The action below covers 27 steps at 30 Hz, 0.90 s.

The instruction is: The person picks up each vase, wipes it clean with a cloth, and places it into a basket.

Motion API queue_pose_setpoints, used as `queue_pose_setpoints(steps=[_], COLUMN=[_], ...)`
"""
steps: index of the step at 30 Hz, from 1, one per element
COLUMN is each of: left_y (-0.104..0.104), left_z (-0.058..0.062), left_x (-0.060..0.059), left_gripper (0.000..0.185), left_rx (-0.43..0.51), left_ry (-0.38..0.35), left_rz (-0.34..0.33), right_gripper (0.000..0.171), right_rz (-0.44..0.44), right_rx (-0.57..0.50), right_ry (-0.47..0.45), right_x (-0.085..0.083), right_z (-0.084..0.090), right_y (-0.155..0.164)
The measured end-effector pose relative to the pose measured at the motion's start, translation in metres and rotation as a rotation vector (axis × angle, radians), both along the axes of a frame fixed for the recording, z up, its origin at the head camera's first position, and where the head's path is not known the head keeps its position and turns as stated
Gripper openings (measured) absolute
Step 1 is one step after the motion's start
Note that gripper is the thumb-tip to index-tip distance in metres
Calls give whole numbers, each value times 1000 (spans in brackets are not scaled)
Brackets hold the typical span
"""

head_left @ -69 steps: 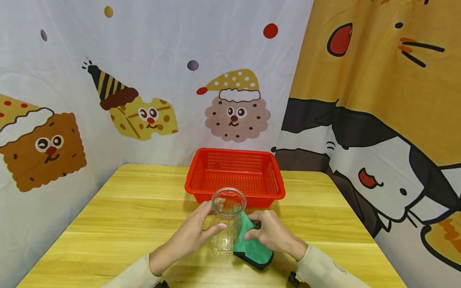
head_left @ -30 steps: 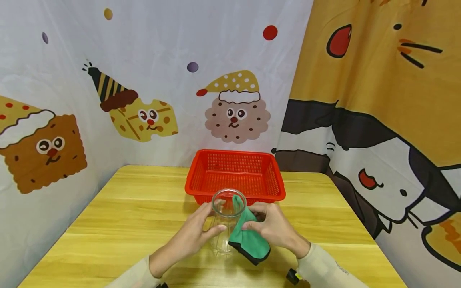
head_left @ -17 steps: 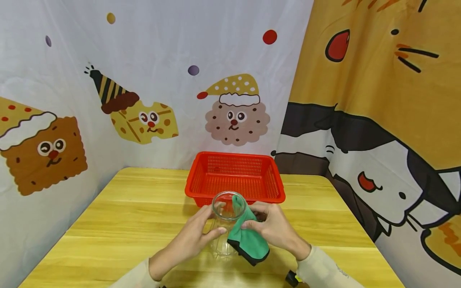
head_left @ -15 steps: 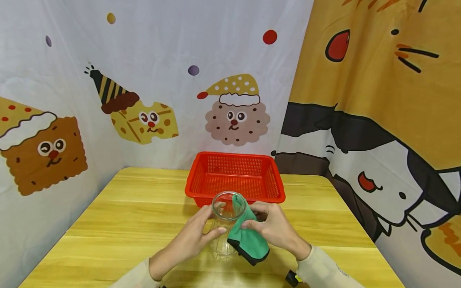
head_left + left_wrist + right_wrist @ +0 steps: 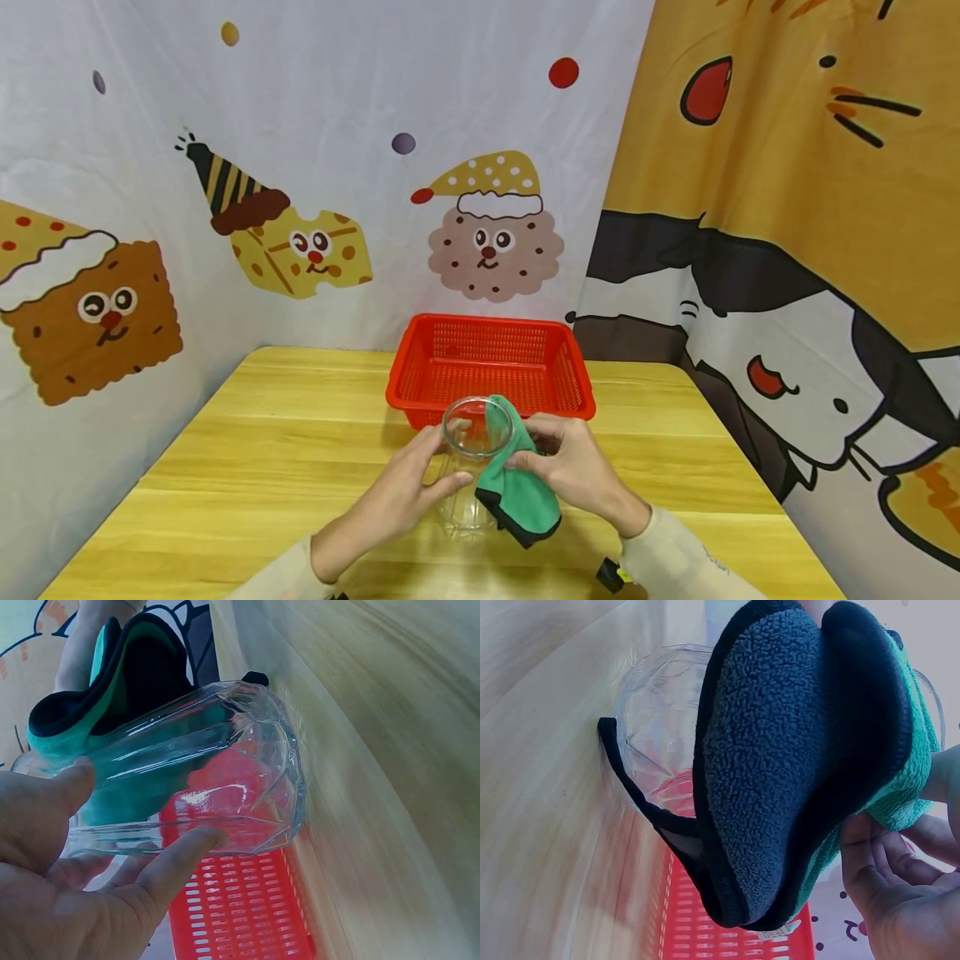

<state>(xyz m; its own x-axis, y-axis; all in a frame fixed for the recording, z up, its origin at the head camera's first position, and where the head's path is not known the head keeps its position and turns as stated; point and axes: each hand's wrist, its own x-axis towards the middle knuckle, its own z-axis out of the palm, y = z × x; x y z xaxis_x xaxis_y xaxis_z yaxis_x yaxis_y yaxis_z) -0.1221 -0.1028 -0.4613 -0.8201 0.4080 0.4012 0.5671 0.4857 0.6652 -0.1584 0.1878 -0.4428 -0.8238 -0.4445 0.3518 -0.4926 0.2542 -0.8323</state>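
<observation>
While the left hand (image 5: 405, 492) curled round the glass jar (image 5: 472, 467), steadying it upright, the right hand (image 5: 573, 467) pinched the green cloth (image 5: 517, 496), apparently over its right rim.

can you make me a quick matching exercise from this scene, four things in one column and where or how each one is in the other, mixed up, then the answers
Things:
1. glass jar
2. green cloth
3. red basket
4. left hand

States or places:
A. stands with nothing in it at the back of the wooden table
B. grips the side of the clear container
C. draped over a rim, pinched by the right hand
D. stands upright on the table just in front of the basket

Pairs: 1-D, 2-C, 3-A, 4-B
</observation>
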Motion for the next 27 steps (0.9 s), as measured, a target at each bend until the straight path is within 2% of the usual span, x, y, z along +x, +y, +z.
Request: queue_pose_setpoints(steps=[27], left_y=[3], left_z=[1], left_x=[0], left_gripper=[62], left_rx=[9], left_ry=[-41], left_rz=[-25], right_gripper=[31], right_rz=[32], right_rx=[-58], right_ry=[19], right_x=[-3], right_z=[1], right_y=[11])
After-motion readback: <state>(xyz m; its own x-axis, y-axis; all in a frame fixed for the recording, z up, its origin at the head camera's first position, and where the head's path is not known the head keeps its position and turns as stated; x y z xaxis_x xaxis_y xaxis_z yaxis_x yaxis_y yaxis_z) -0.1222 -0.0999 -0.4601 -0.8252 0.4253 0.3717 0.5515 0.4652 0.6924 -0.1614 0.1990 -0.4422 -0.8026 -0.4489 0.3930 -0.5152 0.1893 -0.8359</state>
